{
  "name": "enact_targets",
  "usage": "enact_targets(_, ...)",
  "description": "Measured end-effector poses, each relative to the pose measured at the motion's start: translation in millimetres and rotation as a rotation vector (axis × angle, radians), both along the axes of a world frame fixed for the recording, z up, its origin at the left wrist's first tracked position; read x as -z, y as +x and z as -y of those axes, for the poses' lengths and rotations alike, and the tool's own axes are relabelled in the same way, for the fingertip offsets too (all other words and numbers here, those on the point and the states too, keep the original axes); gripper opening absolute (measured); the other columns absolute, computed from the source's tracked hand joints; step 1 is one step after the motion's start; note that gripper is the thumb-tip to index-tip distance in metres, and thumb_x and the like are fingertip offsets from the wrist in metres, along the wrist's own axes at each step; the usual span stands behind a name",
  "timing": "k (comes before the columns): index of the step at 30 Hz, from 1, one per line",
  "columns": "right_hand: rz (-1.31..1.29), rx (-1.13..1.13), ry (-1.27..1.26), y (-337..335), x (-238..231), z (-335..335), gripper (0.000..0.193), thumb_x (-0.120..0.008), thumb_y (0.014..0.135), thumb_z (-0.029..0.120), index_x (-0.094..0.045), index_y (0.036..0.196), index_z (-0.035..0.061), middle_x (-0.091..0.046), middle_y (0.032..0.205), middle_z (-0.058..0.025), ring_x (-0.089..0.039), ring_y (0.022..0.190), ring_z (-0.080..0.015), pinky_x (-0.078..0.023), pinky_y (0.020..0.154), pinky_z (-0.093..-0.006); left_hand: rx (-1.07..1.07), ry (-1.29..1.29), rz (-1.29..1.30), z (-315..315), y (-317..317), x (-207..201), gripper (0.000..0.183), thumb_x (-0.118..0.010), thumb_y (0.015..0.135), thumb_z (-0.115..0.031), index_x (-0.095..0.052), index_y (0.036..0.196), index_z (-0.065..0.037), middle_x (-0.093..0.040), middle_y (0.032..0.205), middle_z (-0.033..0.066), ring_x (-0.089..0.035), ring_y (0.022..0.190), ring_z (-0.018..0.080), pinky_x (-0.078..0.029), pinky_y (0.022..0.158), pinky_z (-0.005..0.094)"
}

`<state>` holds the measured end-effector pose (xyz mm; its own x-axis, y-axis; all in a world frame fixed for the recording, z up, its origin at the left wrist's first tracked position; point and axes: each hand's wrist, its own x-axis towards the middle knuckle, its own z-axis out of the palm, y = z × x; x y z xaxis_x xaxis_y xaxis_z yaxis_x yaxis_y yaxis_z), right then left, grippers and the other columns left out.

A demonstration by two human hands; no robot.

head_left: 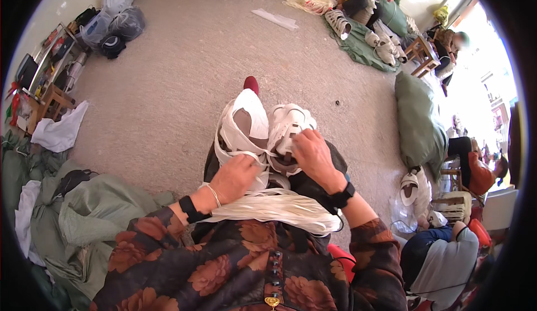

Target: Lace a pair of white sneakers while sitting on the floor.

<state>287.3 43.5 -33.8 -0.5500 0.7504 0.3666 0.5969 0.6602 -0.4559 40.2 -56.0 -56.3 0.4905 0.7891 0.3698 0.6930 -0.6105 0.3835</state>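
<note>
Two white shoes lie side by side on my lap. The left shoe [228, 135] shows a brown inside and loose white bands around its opening. The right shoe [286, 122] has a banded white upper with brown patches. My left hand [235, 175] is closed at the near end of the left shoe, fingers curled and slightly blurred; what they grip is hidden. My right hand [314, 157] bends over the right shoe with its fingertips pinched on the upper; what is between them is too small to tell. A bundle of cream strips [274, 207] lies across my lap.
Green cloth sacks [103, 205] are heaped at my left. A stuffed green sack [419, 121] stands at the right, with a white shoe [409, 188] near it. Other people sit along the right side and far right. Shoes lie on a green cloth [358, 45].
</note>
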Motion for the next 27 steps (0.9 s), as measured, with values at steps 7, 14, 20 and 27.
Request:
enact_targets(7,0.123,-0.087,0.039,24,11,55,0.004,-0.062,0.078,0.006,-0.059,0.079,0.0047,-0.055,0.083,-0.0109,-0.054,0.086,-0.0314,-0.045,0.077,-0.0426,0.051,-0.089,0.116,-34,-17,20,0.023,-0.069,0.078,-0.007,-0.063,0.1,-0.002,-0.058,0.101,0.0133,-0.057,0.098,0.0328,-0.048,0.086,0.0408)
enact_targets(14,0.279,-0.105,-0.101,22,41,94,0.005,-0.06,0.08,0.009,-0.061,0.076,0.0054,-0.058,0.081,-0.0107,-0.057,0.084,-0.0299,-0.044,0.075,-0.0404,-0.01,0.089,0.221,-12,6,-1,0.016,-0.069,0.08,-0.003,-0.064,0.095,-0.002,-0.063,0.094,0.0105,-0.062,0.088,0.031,-0.051,0.076,0.0395)
enact_targets(20,-0.038,-0.006,-0.22,19,38,92,0.002,-0.064,0.084,0.006,-0.063,0.084,0.0037,-0.061,0.079,-0.0124,-0.059,0.078,-0.032,-0.045,0.074,-0.0427,0.195,-0.414,0.01,6,37,26,0.022,-0.068,0.086,-0.012,-0.063,0.106,-0.004,-0.064,0.096,0.0133,-0.063,0.088,0.0341,-0.051,0.075,0.0424)
enact_targets(27,-0.243,0.071,-0.645,31,7,89,0.009,-0.063,0.089,0.009,-0.063,0.088,0.0009,-0.064,0.076,-0.0152,-0.063,0.071,-0.0345,-0.049,0.064,-0.0375,0.152,-0.712,0.329,-8,40,-1,0.02,-0.059,0.096,-0.017,-0.068,0.091,0.0,-0.067,0.081,0.0092,-0.063,0.076,0.0232,-0.049,0.069,0.0353)
